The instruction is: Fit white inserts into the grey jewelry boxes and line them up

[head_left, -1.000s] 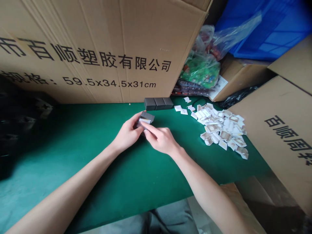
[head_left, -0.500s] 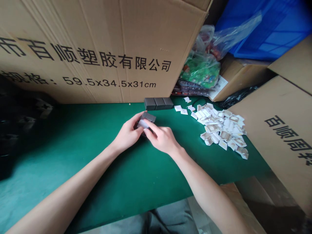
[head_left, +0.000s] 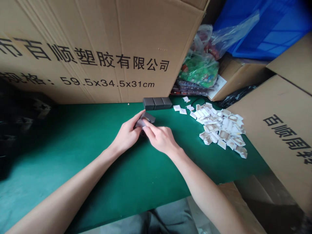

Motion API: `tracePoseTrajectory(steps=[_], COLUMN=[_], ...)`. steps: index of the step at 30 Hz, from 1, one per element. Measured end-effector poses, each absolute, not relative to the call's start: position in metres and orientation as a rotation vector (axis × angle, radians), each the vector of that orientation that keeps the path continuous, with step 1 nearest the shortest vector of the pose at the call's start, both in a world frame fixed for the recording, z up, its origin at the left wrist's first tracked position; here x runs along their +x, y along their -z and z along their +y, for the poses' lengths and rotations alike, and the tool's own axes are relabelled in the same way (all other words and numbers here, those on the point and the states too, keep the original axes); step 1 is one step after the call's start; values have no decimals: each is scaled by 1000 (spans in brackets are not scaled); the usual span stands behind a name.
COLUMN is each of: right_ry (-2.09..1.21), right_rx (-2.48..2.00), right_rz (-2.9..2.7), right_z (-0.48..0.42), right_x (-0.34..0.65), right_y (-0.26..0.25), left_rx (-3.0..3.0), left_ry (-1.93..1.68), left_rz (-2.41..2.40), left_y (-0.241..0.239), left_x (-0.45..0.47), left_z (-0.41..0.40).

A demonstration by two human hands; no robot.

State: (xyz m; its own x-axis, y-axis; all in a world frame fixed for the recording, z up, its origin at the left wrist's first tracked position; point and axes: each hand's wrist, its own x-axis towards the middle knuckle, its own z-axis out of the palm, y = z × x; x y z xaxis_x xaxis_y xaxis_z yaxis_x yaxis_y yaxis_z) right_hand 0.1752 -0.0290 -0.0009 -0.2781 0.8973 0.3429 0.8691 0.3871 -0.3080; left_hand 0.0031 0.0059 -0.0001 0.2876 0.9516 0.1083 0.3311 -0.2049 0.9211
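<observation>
My left hand (head_left: 127, 135) and my right hand (head_left: 159, 138) meet over the green table (head_left: 97, 169), both closed on one small dark grey block (head_left: 147, 117). A pale piece lies against the block's near face under my right forefinger. Just behind, three like grey blocks (head_left: 157, 103) stand in a row against the big carton. A heap of small white and tan pieces (head_left: 220, 130) lies on the table to the right of my hands.
A large printed cardboard carton (head_left: 102, 48) walls off the back. Another carton (head_left: 285, 130) stands at the right. Plastic bags of coloured items (head_left: 201, 66) and a blue crate (head_left: 265, 26) sit at the back right. Something dark (head_left: 14, 130) lies at the left edge.
My right forefinger has slid along the block's pale face, pressing it down. The block sits slightly lower between my hands. Nothing else on the table has moved.
</observation>
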Motion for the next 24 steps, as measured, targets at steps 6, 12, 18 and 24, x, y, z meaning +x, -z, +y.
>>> tracePoseTrajectory(steps=[6,12,18,24], right_ry=[-69,4,55,65], right_rx=[-1550,-1538,-1529,-1519], right_rz=[-2259,-2324,-2342,-2317], right_z=[-29,-28,-28,-29], right_x=[177,179,178,177], right_y=[1,6,9,8], left_rx=[1891,1924,1934,1885], left_ry=[-957,-949,-985,-1016], left_rz=[1208,1226,1214,1198], left_y=[0,-2,1,3], left_x=[3,3,4,6], left_z=[4,3,4,3])
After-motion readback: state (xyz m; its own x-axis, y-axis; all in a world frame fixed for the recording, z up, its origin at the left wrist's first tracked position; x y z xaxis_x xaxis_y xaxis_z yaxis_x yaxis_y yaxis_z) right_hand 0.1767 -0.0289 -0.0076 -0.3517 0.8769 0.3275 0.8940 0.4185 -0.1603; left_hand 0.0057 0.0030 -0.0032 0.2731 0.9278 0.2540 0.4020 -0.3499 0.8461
